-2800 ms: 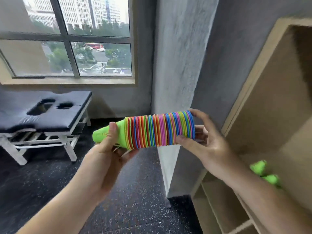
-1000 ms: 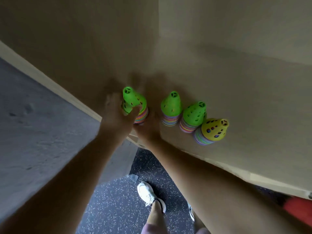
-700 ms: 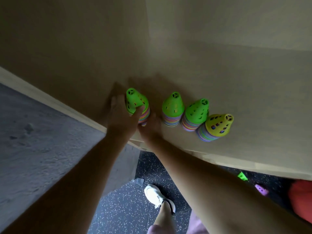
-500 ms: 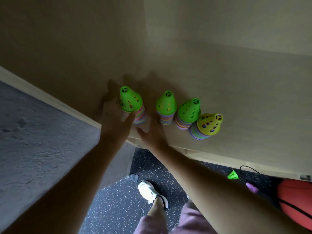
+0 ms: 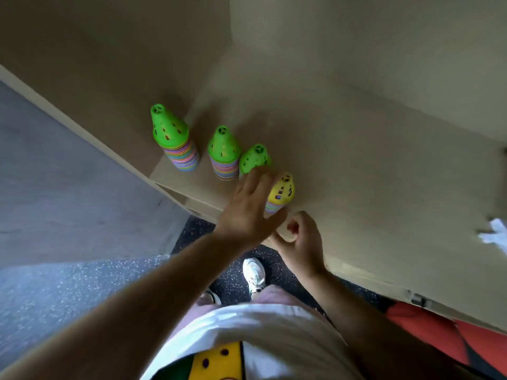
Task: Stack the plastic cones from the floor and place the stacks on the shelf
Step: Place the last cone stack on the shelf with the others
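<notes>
Your left grip (image 5: 247, 212), fingers apart, lay against the upright yellow-topped stack (image 5: 284, 190) at the front edge of the shelf (image 5: 356, 160), with your right grip (image 5: 304, 242) curled just below its base, on what I couldn't tell.

Four cone stacks are standing upright in a slanting row on the pale wooden shelf (image 5: 356, 149), all near its front edge. The yellow-topped stack (image 5: 282, 190) is sitting right beside the left hand (image 5: 247, 207), just beyond the right hand (image 5: 301, 239). The near green-topped stack (image 5: 253, 159) is poking up behind the left hand's fingertips, its base hidden. Further left of that hand, the middle green-topped stack (image 5: 223, 153) and the tall green-topped stack (image 5: 175, 141) are standing apart, the tall one nearest the shelf's side wall.
</notes>
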Demonstrator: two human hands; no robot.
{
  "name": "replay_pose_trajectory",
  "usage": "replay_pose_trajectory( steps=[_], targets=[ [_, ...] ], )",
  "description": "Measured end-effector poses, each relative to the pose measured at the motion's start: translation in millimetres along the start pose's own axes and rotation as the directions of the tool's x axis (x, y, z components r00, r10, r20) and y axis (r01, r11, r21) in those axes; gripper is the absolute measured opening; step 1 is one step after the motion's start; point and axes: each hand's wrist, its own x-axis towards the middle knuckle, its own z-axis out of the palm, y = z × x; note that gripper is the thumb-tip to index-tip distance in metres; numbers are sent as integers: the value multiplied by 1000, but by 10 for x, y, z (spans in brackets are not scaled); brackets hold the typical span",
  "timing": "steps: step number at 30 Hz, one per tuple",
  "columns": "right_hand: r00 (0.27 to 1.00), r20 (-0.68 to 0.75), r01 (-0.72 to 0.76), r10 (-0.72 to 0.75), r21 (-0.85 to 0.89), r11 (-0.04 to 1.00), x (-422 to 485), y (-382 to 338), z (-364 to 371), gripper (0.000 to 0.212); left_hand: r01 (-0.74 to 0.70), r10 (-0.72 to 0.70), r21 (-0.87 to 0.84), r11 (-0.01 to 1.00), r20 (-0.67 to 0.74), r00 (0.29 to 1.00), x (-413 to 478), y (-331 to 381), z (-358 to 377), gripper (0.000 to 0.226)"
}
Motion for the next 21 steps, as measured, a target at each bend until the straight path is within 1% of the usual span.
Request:
replay_pose_trajectory(
  steps=[1,2,4,6,8,9,11,13,17,19,21],
  targets=[
    [1000,-21,-12,11,-34,999,19,127,-19,44,-1,0,31,1000,24,1000,50,16,75,63],
    [999,-36,-32,30,-65,997,63,231,-25,50,8,-11,58,998,53,999,103,32,133,67],
    [999,-14,-53,51,-148,988,201,375,3,74,48,-57,99,994,92,994,180,51,229,68],
    [997,59,-42,56,-214,976,379,471,55,95,96,-105,92,991,103,989,231,62,277,59],
    [983,167,-39,73,-200,979,560,500,106,106,111,-116,70,991,75,990,259,54,280,48],
    [973,218,-29,70,-183,983,639,508,136,108,114,-118,67,991,64,991,257,44,269,43],
    [957,288,3,39,-144,990,742,502,200,103,114,-116,68,991,37,993,216,6,244,38],
    [950,309,-8,35,-88,996,756,522,285,95,138,-138,42,990,3,990,139,-26,231,37],
    [954,289,-94,75,52,994,694,585,467,76,168,-174,-83,982,-81,981,-4,-63,210,32],
    [961,268,-93,68,82,992,630,556,502,69,180,-193,-124,976,-104,976,-69,-65,182,32],
    [968,248,-61,29,122,991,532,444,464,61,212,-228,-148,966,-98,969,-129,-22,113,38]
  ],
)
